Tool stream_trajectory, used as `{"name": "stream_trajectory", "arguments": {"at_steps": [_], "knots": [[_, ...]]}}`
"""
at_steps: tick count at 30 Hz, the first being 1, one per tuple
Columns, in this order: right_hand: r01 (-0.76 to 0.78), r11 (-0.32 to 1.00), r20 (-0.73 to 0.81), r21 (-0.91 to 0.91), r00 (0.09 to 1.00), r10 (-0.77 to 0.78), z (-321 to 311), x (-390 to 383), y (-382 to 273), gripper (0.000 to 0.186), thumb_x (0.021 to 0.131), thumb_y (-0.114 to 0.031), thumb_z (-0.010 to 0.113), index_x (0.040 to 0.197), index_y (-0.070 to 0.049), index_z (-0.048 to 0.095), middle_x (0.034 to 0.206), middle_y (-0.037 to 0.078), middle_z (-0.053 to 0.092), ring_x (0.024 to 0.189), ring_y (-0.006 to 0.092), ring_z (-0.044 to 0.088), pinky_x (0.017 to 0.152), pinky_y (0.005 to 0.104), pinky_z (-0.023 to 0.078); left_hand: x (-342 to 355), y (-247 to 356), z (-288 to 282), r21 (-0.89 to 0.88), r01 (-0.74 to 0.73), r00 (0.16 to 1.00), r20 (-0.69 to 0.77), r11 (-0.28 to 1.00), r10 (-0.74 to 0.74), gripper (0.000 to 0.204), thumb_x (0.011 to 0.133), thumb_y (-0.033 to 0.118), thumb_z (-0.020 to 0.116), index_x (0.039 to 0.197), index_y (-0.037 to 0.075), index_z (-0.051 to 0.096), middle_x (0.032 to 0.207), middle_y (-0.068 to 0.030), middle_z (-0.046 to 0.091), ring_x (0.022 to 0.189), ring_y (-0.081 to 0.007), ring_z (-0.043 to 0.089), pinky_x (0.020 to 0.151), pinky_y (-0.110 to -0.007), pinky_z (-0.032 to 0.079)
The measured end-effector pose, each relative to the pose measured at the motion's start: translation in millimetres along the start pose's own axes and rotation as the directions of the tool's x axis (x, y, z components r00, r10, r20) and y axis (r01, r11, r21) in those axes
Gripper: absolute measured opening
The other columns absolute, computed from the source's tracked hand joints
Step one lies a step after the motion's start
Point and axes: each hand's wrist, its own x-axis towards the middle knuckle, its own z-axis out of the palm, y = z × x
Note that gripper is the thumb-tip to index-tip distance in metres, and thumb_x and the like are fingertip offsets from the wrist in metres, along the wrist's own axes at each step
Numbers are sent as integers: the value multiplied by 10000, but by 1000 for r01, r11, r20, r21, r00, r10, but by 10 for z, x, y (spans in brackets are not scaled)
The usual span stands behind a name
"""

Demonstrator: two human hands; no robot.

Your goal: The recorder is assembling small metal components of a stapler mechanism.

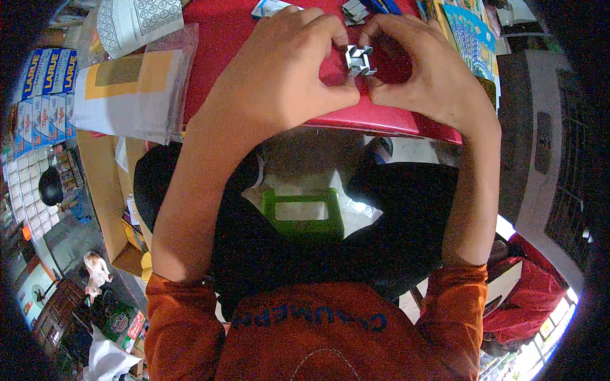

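Observation:
Between my two hands is a small silvery-white folded piece (pixel 359 60), roughly a ring with short tabs sticking out and a gap in its middle. Its exact kind does not show. My left hand (pixel 289 73) curls in from the left, with index finger and thumb pinched at the piece's left side. From the other side my right hand (pixel 429 70) bends its fingers and thumb round to the piece's right edge. The piece is held over the near part of a red table (pixel 216 35). Beyond my fingers lie more small grey folded pieces (pixel 355 11).
Clear plastic sleeves with papers (pixel 136 95) overhang the table's left side, under a patterned sheet (pixel 140 25). Blue printed packets (pixel 469 38) lie at the right. Stacked cartons (pixel 47 95), a cardboard box (pixel 105 184) and a dog (pixel 96 272) are leftward. A green stool (pixel 305 222) stands below.

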Motion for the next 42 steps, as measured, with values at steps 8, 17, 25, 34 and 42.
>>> {"name": "stream_trajectory", "arguments": {"at_steps": [8,17,25,34,42], "knots": [[-75,980,-32,183,996,82,-257,-219,-7,472,774,-69,763,1221,0,628,1072,76,695,1021,158,631,958,340,502,-47,-74,33,6,-174,959,-228,985,171,355,809,208,828,1080,31,683,974,-126,691,925,-271,679,866,-377,526],[-89,967,-221,-240,975,35,-191,49,-156,221,868,-137,753,1069,-50,720,1018,134,631,1003,328,600,896,435,472,-46,-157,-188,-267,-62,971,-240,962,-4,374,864,29,731,1201,33,568,1017,-105,573,960,-228,584,892,-360,487],[-47,962,-194,-268,981,-5,-49,105,-106,153,920,-168,744,996,-38,712,969,128,588,953,318,547,853,432,444,-32,-62,-165,-270,51,964,-238,961,-118,278,896,16,686,1165,22,618,999,-112,603,943,-227,626,865,-349,503],[-21,967,-239,-254,970,-41,-43,84,-34,175,933,-171,736,1021,-25,694,983,134,582,944,324,546,837,436,440,2,-79,-114,-182,23,954,-290,983,-76,236,917,48,676,1148,13,645,989,-118,638,944,-237,651,857,-353,514],[3,951,-258,-310,962,-87,-3,87,-28,191,935,-167,734,1072,-38,697,992,126,575,948,322,547,845,433,436,20,168,-218,-248,248,932,-203,936,-301,218,932,69,673,1146,33,658,986,-107,658,932,-224,668,845,-349,520]]}}
